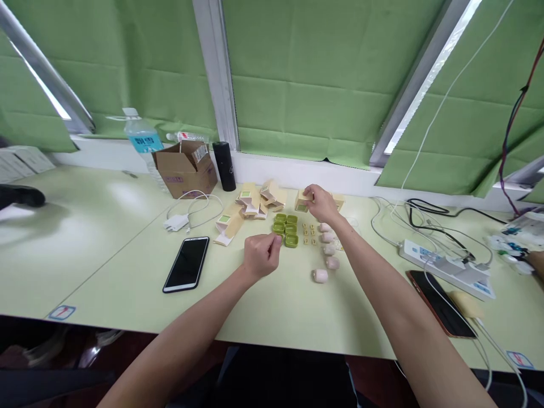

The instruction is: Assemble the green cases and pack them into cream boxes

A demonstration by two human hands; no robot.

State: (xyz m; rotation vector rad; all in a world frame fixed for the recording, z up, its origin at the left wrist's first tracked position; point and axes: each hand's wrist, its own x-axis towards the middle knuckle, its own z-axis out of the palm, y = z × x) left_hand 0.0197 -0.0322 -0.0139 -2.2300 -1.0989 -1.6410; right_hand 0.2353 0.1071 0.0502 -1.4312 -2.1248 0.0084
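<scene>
My right hand (322, 203) reaches to the far side of the table, its fingers closed on a small cream box (301, 203). Another cream box (339, 201) is partly hidden behind that hand. My left hand (261, 255) is a closed fist just beside the small green square trays (291, 241); whatever it may hold is hidden. The trays stand in two columns. Right of them lie several tiny yellow pieces (305, 233) in rows. Several pale pink rounded cups or cylinders (320, 276) form a rough column farther right.
Opened cream cartons (229, 222) are heaped behind my left hand. A phone (187, 264) and a white charger (175, 222) lie to the left. A cardboard box (186, 173), a black bottle (224, 166) and a water bottle (142, 141) stand behind. A power strip (446, 269) with cables lies right.
</scene>
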